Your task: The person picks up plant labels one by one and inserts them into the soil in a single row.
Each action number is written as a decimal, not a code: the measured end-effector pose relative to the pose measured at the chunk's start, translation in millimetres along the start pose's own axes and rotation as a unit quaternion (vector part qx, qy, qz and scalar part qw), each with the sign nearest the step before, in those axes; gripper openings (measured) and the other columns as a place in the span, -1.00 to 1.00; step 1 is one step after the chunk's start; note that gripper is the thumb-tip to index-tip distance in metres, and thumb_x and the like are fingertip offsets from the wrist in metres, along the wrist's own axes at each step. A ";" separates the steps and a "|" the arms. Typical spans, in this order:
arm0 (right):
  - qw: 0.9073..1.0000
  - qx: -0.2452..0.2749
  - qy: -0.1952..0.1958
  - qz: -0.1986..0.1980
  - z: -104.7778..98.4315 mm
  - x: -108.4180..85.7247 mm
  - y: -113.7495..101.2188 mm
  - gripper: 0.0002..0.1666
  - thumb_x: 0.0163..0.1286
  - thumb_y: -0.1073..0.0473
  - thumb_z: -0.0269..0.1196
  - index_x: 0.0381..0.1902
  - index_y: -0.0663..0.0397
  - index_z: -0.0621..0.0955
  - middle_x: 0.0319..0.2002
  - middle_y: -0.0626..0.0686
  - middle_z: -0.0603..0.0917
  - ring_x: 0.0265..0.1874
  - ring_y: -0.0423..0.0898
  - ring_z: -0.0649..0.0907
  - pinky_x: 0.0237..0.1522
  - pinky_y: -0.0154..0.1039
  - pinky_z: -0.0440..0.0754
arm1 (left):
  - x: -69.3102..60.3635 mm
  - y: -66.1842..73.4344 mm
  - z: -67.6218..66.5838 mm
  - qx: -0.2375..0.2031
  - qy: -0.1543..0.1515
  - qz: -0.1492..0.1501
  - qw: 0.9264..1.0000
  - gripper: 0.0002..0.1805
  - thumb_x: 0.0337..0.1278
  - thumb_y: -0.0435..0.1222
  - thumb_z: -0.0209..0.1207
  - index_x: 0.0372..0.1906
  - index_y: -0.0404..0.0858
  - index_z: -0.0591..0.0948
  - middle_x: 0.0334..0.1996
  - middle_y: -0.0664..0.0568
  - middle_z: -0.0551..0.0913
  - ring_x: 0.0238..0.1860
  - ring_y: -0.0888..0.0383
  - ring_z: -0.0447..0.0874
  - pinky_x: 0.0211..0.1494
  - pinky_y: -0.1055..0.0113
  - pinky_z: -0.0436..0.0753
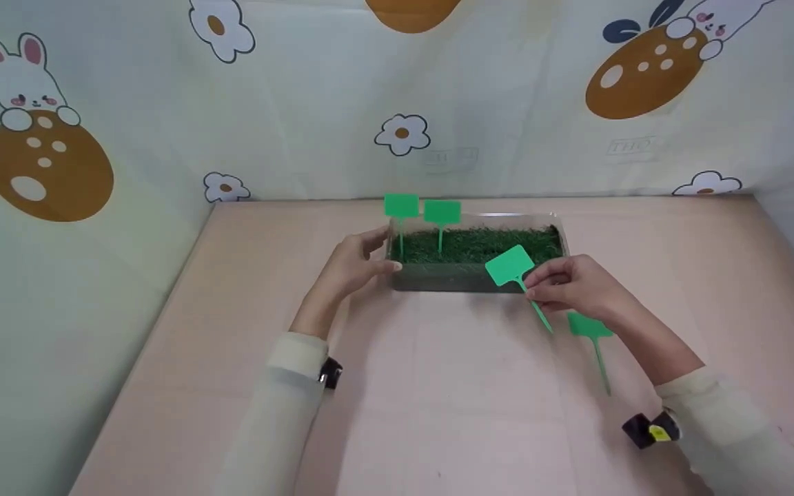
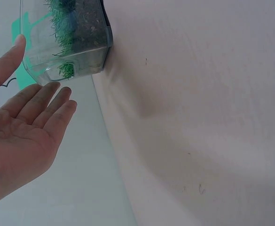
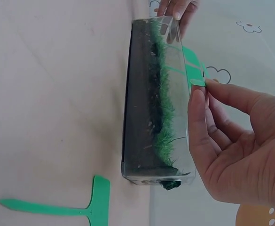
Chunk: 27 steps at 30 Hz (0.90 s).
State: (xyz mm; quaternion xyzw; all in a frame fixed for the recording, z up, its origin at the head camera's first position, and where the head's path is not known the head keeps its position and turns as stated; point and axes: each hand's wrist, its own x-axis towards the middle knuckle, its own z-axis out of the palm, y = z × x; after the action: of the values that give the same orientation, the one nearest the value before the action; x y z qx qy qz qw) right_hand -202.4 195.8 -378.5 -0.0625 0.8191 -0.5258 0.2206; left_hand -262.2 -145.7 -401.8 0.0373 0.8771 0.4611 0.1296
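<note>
A clear box (image 1: 459, 279) with dark soil and green grass (image 1: 493, 241) stands near the table's back edge. Two green tags (image 1: 401, 205) (image 1: 442, 212) stand upright in the grass at its left part. My left hand (image 1: 350, 269) rests with relaxed fingers and thumb against the box's left end, also in the left wrist view. Just in front of the box's right part, my right hand (image 1: 579, 286) pinches the stem of a tilted green tag (image 1: 510, 265) between thumb and fingers. Another green tag (image 1: 591, 326) lies on the table below that hand; the right wrist view shows it whole.
The pale pink table (image 1: 438, 413) carries the box and the loose tag. Behind the table rises a light sheet (image 1: 314, 103) printed with rabbits, flowers and brown oval shapes; it also runs along the left and right sides.
</note>
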 end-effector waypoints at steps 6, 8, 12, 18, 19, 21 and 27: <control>1.000 -0.005 0.012 -0.002 0.9 3.1 -4.0 -0.62 0.39 0.24 0.27 0.03 0.47 0.58 -0.35 -0.17 0.76 -0.35 -0.34 0.73 -0.14 -0.31 0.77 | -0.1 0.6 0.4 -0.004 0.002 0.001 1.000 -0.22 0.20 -0.27 0.34 0.51 -0.04 0.31 0.49 -0.01 0.34 0.52 -0.09 0.27 0.55 0.06 0.35; 1.000 -0.007 0.016 -0.002 0.9 4.1 -5.2 -0.61 0.39 0.23 0.27 0.04 0.47 0.58 -0.35 -0.17 0.76 -0.35 -0.34 0.73 -0.14 -0.32 0.77 | 0.2 0.2 0.4 -0.003 0.002 0.002 1.000 -0.22 0.20 -0.26 0.34 0.50 -0.04 0.31 0.49 -0.01 0.34 0.52 -0.08 0.27 0.55 0.07 0.35; 1.000 -0.010 0.021 -0.005 1.1 6.2 -7.6 -0.61 0.39 0.22 0.27 0.03 0.44 0.59 -0.33 -0.15 0.76 -0.34 -0.34 0.73 -0.13 -0.32 0.77 | 0.6 -0.9 0.3 -0.002 0.001 0.004 1.000 -0.23 0.20 -0.26 0.34 0.50 -0.05 0.31 0.49 -0.02 0.34 0.51 -0.08 0.28 0.54 0.07 0.35; 1.000 -0.011 0.028 -0.009 2.1 9.5 -9.8 -0.63 0.39 0.23 0.26 0.02 0.44 0.59 -0.32 -0.13 0.76 -0.34 -0.34 0.73 -0.12 -0.31 0.78 | 0.4 -1.4 -0.3 0.000 -0.001 0.010 1.000 -0.22 0.21 -0.27 0.34 0.51 -0.07 0.30 0.50 -0.04 0.33 0.51 -0.09 0.27 0.54 0.07 0.35; 0.999 -0.010 0.028 -0.009 2.4 10.0 -10.3 -0.63 0.40 0.23 0.26 0.02 0.44 0.59 -0.32 -0.13 0.76 -0.35 -0.34 0.73 -0.11 -0.30 0.78 | 0.2 -1.2 -0.4 0.000 -0.001 0.011 1.000 -0.22 0.21 -0.26 0.34 0.51 -0.07 0.30 0.50 -0.04 0.33 0.52 -0.09 0.27 0.54 0.07 0.35; 0.999 -0.004 0.030 -0.009 2.9 10.7 -11.2 -0.64 0.40 0.24 0.26 0.02 0.44 0.59 -0.33 -0.13 0.76 -0.35 -0.33 0.74 -0.12 -0.30 0.78 | 0.0 -1.3 -0.5 0.001 -0.004 0.012 1.000 -0.22 0.21 -0.27 0.33 0.51 -0.08 0.29 0.50 -0.04 0.32 0.52 -0.09 0.27 0.54 0.07 0.35; 0.999 0.006 0.043 -0.011 3.9 13.8 -14.3 -0.67 0.38 0.25 0.27 -0.02 0.43 0.59 -0.41 -0.18 0.74 -0.39 -0.33 0.74 -0.16 -0.33 0.78 | -0.6 -0.7 -0.2 0.000 -0.005 0.011 1.000 -0.21 0.21 -0.27 0.33 0.51 -0.09 0.29 0.50 -0.07 0.32 0.51 -0.13 0.26 0.53 0.04 0.37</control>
State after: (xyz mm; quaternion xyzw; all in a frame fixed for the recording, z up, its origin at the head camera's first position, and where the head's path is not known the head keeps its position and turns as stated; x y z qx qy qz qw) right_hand -215.0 181.6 -371.2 -0.0481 0.8239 -0.5353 0.1799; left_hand -261.6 -146.3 -402.1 0.0490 0.8760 0.4622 0.1288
